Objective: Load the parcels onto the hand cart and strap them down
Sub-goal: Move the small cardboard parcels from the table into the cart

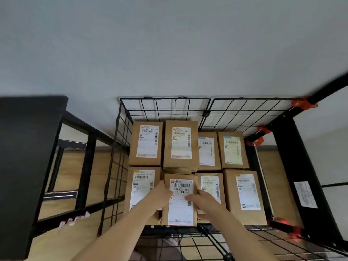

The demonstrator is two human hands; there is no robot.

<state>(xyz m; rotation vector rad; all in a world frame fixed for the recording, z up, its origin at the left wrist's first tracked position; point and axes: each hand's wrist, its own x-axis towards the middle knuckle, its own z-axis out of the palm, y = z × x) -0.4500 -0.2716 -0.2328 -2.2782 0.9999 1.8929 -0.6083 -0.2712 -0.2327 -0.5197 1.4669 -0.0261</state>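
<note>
Gripping a brown parcel from both sides, the left hand is pressed against its left edge and the right hand lies over its right edge, fingers spread partly across the white shipping label; both hands are closed around this one box and nothing else. It sits in the near row of parcels inside a black wire-mesh cage, and it looks raised a little above its neighbours, though I cannot tell whether it rests on them or is carried clear. Just left of the left hand is another labelled parcel; just right of the right hand is a partly hidden one, and further right a larger box. Beyond the fingertips, away from the person, stands the far row of four more boxes, packed side by side against the cage's back mesh. Orange clamps hold the mesh to a black frame well off to the right of the right hand. My reading is that this is still the loading step: a box is being taken from or seated among the stack, and which of the two the frame does not settle. No strap is visible anywhere. The next move calls for a firm, level two-handed hold, keeping the parcel square so that its corners do not catch the neighbours or the near mesh below the wrists.
</note>
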